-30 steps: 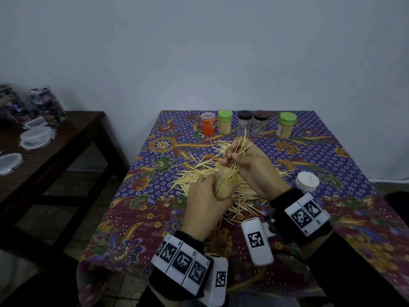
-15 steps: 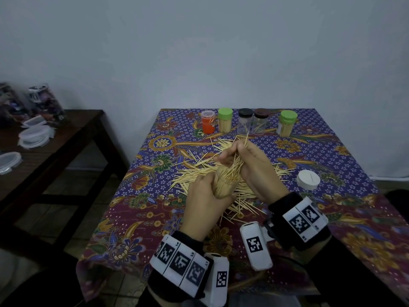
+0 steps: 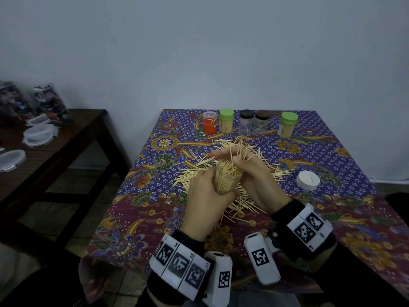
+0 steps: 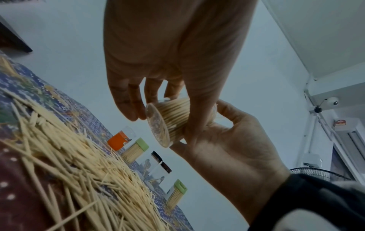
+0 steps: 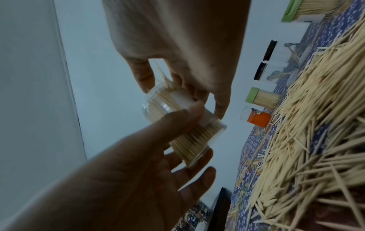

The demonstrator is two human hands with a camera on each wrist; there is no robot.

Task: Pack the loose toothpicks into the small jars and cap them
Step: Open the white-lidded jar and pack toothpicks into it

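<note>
Left hand (image 3: pixel 207 196) grips the nearly full, light, slick jar (image 3: pixel 226 180) by its wall; right hand (image 3: pixel 254 173) pinches stiff toothpicks (image 3: pixel 240 152) at 12 o'clock.

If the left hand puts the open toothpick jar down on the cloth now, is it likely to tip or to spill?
The clear jar looks packed nearly full, so probably bottom-steady and fairly heavy for its size. It has no cap; the white cap lies apart, so tilting could spill toothpicks. Loose toothpicks underneath may make it rock.
</note>
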